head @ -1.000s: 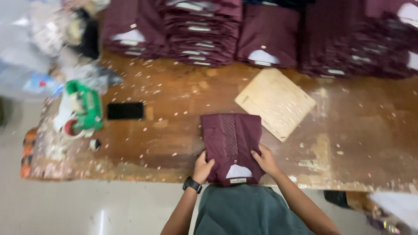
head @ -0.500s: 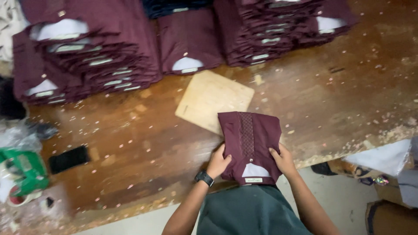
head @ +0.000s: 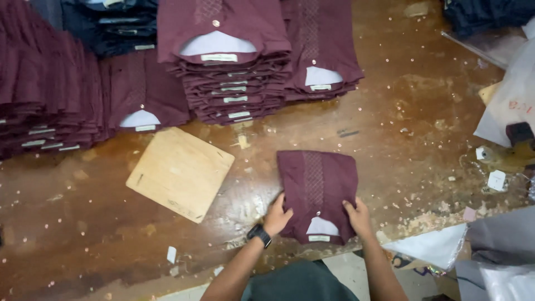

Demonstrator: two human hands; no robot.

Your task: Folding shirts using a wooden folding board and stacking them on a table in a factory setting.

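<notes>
Both hands' fingers clamp the folded maroon shirt (head: 316,192) at its near corners: left hand (head: 277,214), right hand (head: 358,217); best keep pressure even so the fold stays square on the desk (head: 423,122)

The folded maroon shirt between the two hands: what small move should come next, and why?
Probably lift the folded maroon shirt and carry it toward the stacks of folded shirts at the back of the wooden table. It already lies fully folded with its collar toward the person, the left hand and right hand grip its near corners, and identical shirts are piled there.
</notes>
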